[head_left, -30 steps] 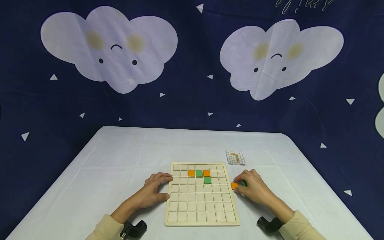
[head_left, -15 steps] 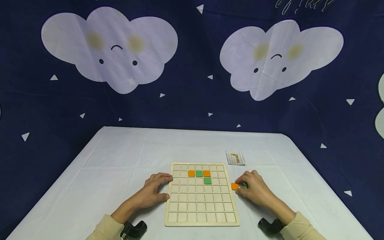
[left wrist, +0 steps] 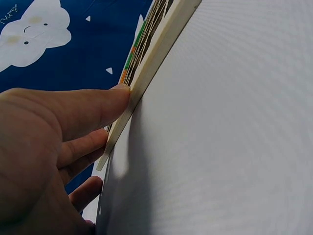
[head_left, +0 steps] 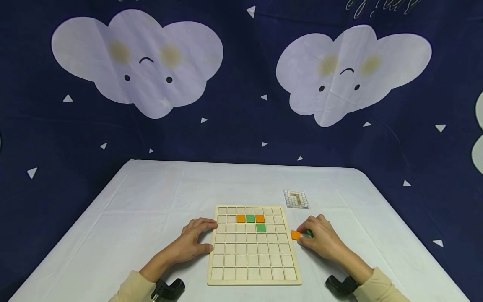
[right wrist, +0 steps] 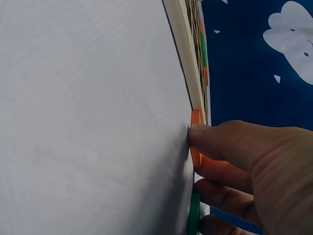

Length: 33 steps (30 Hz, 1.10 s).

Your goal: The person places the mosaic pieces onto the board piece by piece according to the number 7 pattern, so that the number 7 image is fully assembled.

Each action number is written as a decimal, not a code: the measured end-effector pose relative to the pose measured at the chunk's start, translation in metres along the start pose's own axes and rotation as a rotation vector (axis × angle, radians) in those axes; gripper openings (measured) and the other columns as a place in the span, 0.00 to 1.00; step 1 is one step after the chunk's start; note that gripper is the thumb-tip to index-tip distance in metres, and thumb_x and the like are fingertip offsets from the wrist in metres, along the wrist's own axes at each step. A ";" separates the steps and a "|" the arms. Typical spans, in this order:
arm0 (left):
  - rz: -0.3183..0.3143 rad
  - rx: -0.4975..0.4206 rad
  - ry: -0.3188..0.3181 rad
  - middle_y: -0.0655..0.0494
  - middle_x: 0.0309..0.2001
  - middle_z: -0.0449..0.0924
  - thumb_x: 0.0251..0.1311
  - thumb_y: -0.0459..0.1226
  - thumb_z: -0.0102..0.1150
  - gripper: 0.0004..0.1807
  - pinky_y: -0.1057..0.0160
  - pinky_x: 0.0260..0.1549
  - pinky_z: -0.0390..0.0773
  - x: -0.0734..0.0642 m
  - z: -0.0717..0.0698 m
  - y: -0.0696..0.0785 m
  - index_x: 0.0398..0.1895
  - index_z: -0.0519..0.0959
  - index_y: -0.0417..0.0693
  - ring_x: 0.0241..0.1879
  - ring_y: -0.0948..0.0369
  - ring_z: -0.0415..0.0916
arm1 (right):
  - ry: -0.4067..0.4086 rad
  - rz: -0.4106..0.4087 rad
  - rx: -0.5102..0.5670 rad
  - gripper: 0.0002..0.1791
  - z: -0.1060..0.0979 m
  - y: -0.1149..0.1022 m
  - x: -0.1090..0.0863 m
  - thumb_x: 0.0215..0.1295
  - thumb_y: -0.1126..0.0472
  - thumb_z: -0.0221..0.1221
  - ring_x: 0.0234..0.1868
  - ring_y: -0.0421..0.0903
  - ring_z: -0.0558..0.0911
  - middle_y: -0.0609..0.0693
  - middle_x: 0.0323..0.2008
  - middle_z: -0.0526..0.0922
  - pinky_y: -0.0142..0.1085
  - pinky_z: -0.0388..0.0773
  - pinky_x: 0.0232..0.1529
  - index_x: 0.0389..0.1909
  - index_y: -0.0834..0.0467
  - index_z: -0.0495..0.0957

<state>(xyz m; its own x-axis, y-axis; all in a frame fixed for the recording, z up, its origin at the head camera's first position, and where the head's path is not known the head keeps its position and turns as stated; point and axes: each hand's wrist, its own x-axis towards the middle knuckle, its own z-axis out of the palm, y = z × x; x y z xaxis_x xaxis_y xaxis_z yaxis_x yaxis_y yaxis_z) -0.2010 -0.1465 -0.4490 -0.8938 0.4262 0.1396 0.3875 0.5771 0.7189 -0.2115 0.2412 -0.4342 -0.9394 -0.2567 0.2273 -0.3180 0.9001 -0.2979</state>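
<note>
A pale wooden grid board lies on the table, its raised lines forming square cells. Orange tiles and green tiles sit in several cells near its far side. My left hand rests against the board's left edge, thumb and fingertips touching it, fingers loosely spread. Off the right edge, my right hand pinches a loose orange tile between thumb and index finger, the tile still down on the cloth. Under the other fingers is a green tile, partly hidden by the hand.
Beyond the board's far right corner lies a small paper card printed with a grid and coloured squares. White cloth covers the table. A dark blue curtain with clouds hangs behind it.
My right hand has shifted slightly right, and the green tile beneath its fingers has moved a little with it. The loose orange tile has barely moved. My left hand stays put.
</note>
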 end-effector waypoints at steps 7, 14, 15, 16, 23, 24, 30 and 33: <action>0.015 0.007 0.001 0.51 0.63 0.68 0.50 0.39 0.67 0.29 0.37 0.61 0.47 0.000 -0.001 -0.001 0.58 0.73 0.45 0.64 0.46 0.57 | 0.008 -0.008 0.001 0.09 0.001 0.001 0.000 0.44 0.57 0.69 0.37 0.40 0.66 0.40 0.33 0.78 0.38 0.62 0.41 0.31 0.51 0.84; 0.016 0.011 -0.001 0.51 0.63 0.68 0.50 0.39 0.67 0.29 0.36 0.61 0.47 0.000 -0.001 -0.001 0.58 0.74 0.45 0.65 0.45 0.57 | 0.015 0.003 0.022 0.10 0.001 0.002 0.000 0.44 0.57 0.69 0.37 0.40 0.67 0.40 0.33 0.78 0.37 0.62 0.41 0.31 0.51 0.83; 0.014 0.011 -0.001 0.51 0.63 0.68 0.50 0.39 0.67 0.29 0.36 0.62 0.47 0.000 -0.001 -0.001 0.58 0.74 0.45 0.65 0.45 0.57 | 0.016 0.005 0.026 0.10 0.000 0.002 0.000 0.44 0.57 0.69 0.37 0.40 0.67 0.40 0.33 0.78 0.37 0.62 0.40 0.31 0.51 0.83; 0.012 0.011 -0.001 0.51 0.63 0.68 0.50 0.39 0.67 0.29 0.36 0.62 0.46 0.000 -0.001 -0.001 0.58 0.74 0.45 0.65 0.45 0.57 | 0.018 0.006 0.031 0.10 0.000 0.002 0.000 0.44 0.57 0.69 0.37 0.40 0.67 0.40 0.33 0.78 0.37 0.62 0.40 0.31 0.50 0.83; 0.002 0.000 -0.001 0.51 0.63 0.68 0.50 0.37 0.67 0.29 0.38 0.62 0.46 0.000 0.000 0.000 0.58 0.73 0.44 0.65 0.47 0.57 | 0.028 0.008 0.051 0.09 -0.004 -0.001 0.002 0.46 0.57 0.69 0.37 0.40 0.66 0.40 0.33 0.78 0.37 0.61 0.40 0.31 0.50 0.83; 0.003 -0.001 -0.001 0.51 0.62 0.68 0.49 0.37 0.67 0.29 0.38 0.62 0.46 0.000 0.000 0.000 0.58 0.73 0.44 0.65 0.47 0.57 | 0.031 0.006 0.052 0.09 -0.004 -0.001 0.002 0.46 0.57 0.69 0.37 0.40 0.66 0.40 0.33 0.78 0.37 0.62 0.40 0.31 0.50 0.83; 0.003 -0.004 0.004 0.51 0.62 0.69 0.49 0.36 0.67 0.29 0.38 0.62 0.46 -0.001 0.000 -0.001 0.57 0.74 0.44 0.64 0.47 0.57 | 0.044 -0.010 0.067 0.09 -0.005 -0.006 0.004 0.47 0.58 0.68 0.38 0.40 0.68 0.40 0.34 0.79 0.38 0.64 0.42 0.32 0.50 0.83; -0.001 0.003 0.002 0.52 0.62 0.68 0.49 0.37 0.67 0.29 0.38 0.62 0.46 0.000 0.000 -0.001 0.58 0.73 0.44 0.65 0.47 0.57 | 0.047 -0.016 0.075 0.09 -0.007 -0.009 0.006 0.47 0.58 0.68 0.39 0.40 0.68 0.41 0.35 0.79 0.38 0.64 0.43 0.32 0.50 0.83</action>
<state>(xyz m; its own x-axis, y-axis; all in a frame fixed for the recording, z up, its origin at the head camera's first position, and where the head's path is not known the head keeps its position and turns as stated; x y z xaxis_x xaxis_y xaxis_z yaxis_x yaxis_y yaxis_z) -0.2012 -0.1470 -0.4503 -0.8946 0.4243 0.1403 0.3874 0.5798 0.7167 -0.2133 0.2335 -0.4238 -0.9274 -0.2528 0.2755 -0.3437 0.8665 -0.3620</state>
